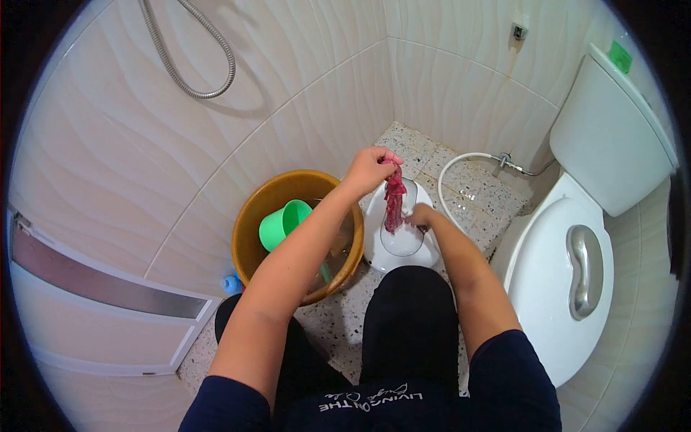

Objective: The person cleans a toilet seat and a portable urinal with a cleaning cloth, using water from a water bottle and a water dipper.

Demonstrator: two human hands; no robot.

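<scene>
My left hand (371, 171) pinches the top of a crumpled red strip, which looks like wet cloth (394, 204). It hangs down over a white, potty-like basin (374, 248) with a clear oval inside. To the right of the strip's lower end is my right hand (422, 216), its fingers curled low over the basin. Whether those fingers grip anything is hidden.
A brown bucket (248, 209) with water stands left of the basin, holding a green dipper (277, 229). On the right is a white toilet (554, 266) with its lid down. A white hose (445, 189) curves across the speckled floor. A blue item (232, 283) sits beside the bucket.
</scene>
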